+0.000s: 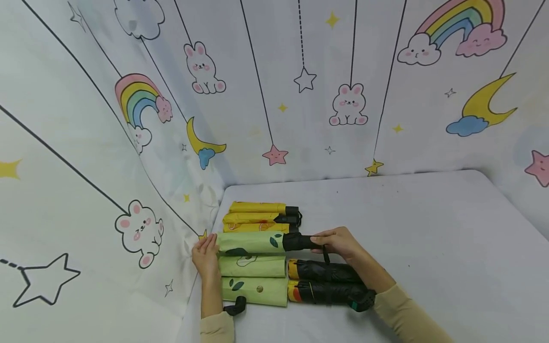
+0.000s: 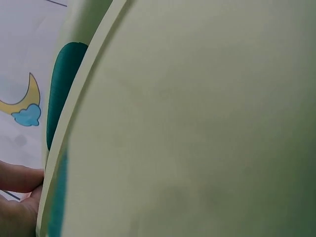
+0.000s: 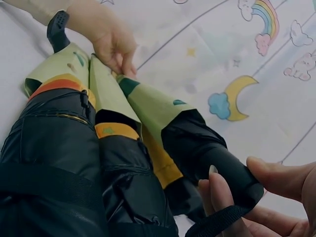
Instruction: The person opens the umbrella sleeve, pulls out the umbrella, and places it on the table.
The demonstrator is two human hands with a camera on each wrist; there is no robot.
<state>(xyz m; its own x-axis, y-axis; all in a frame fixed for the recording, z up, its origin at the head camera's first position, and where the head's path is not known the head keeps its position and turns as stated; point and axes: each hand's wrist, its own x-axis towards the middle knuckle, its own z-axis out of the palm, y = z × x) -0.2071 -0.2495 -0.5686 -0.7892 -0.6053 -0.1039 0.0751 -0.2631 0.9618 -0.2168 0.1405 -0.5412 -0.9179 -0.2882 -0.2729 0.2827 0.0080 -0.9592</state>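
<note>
My left hand (image 1: 207, 257) pinches the left end of a pale green umbrella sleeve (image 1: 250, 242) with dark green leaf prints; in the left wrist view its thumb and a finger (image 2: 22, 177) are at the fabric edge. From the sleeve's right end sticks out a folded umbrella's black handle (image 3: 232, 173) with a wrist strap (image 3: 217, 222). My right hand (image 1: 339, 242) grips this handle between thumb and fingers. Just below lie two more green sleeves (image 1: 266, 267), and to their right two folded black umbrellas (image 1: 326, 291) with yellow and orange ends.
Behind the held umbrella lie several yellow umbrellas (image 1: 253, 208) with black ends, side by side. A black handle (image 1: 236, 306) lies by the left forearm. Printed white cloth (image 1: 274, 105) rises behind and left of the white table (image 1: 407, 238).
</note>
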